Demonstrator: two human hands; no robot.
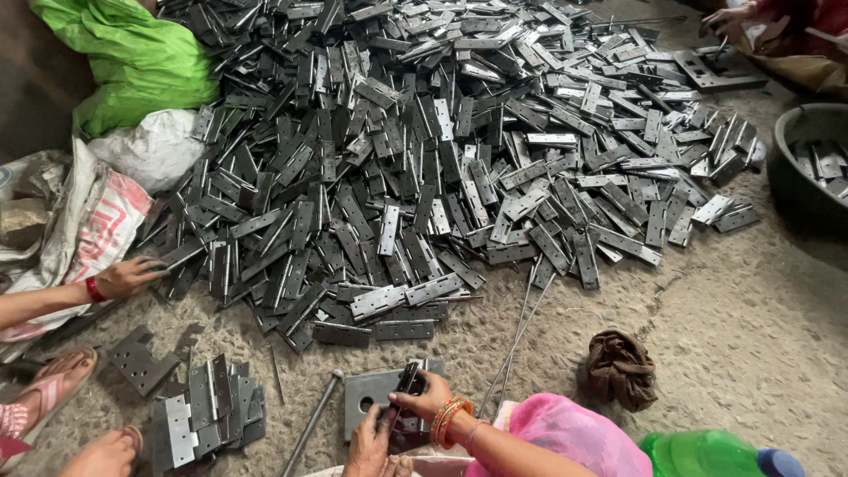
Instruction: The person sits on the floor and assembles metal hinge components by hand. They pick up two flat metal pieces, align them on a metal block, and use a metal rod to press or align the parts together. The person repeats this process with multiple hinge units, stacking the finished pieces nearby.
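Observation:
My right hand, with orange and red bangles on the wrist, is closed on a dark metal hinge held upright over a grey steel plate with a hole on the floor. My left hand sits just below it, fingers closed on the lower part of the same hinge. A long metal rod lies on the floor left of the plate. A huge pile of grey hinges spreads across the floor in front of me.
Another person's hand with a red bangle reaches into the pile's left edge; their sandalled foot is at bottom left. A small hinge stack, thin wires, a brown rag, sacks, a dark basin.

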